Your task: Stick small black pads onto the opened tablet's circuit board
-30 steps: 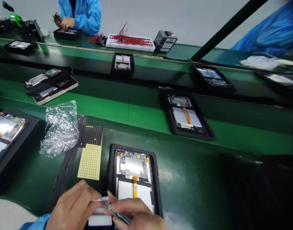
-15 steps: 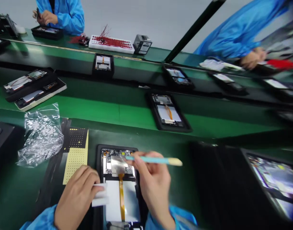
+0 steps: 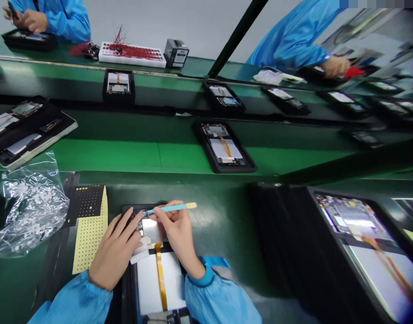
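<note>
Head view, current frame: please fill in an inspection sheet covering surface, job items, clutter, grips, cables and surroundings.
Surface: dark green benchtop, glossy in places.
Job items: open device in a black frame; slim blue tool with a cream end; white strip.
Clutter: clear bag of small white pieces; dotted yellow sheet, left of the device.
Grips: right grip holds the tool; left grip spreads over the device's upper left, beside the strip, pinch unclear.
Cables: orange ribbon in the device; red wires on a white tray.
Surroundings: co-workers' blue sleeves; more open devices beyond.
</note>
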A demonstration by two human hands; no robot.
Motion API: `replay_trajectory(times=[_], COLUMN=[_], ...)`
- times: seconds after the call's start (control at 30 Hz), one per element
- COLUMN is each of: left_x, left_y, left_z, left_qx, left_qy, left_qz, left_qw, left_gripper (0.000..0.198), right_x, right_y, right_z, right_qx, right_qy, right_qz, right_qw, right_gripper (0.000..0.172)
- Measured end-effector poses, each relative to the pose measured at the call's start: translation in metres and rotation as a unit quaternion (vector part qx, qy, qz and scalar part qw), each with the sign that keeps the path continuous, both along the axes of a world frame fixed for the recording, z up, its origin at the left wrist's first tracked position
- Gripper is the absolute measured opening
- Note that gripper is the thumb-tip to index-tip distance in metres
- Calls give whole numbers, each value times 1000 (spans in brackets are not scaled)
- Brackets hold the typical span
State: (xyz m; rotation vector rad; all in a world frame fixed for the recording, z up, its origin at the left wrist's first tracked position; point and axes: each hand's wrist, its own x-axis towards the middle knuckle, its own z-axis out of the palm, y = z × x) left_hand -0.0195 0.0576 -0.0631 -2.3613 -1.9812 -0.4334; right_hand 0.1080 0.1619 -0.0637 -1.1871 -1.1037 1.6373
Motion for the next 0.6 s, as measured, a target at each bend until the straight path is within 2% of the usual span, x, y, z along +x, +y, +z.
replay_trajectory(times=[0.33,0.4,0.53,0.6], left_x=[2,3,3,-5], left_y=[2,4,8,3], left_z=[9,11,16,23], left_qx=[2,1,12,27], left_qy=[35,39,43,44], left_qz=[7,14,12,5], left_qw=[999,999,999,999], left_gripper=[26,25,26,27], right_x=[-1,-3,-2,2], right_y=[-2,-3,1,6], right_z=[-2,-1,7,15], right_qx=[3,33,128,148], right_qy=[-7,-2,24,13], right_qz=[-2,-24,-115,-102], right_qw=[1000,999,985,984], right_gripper=[31,28,20,11])
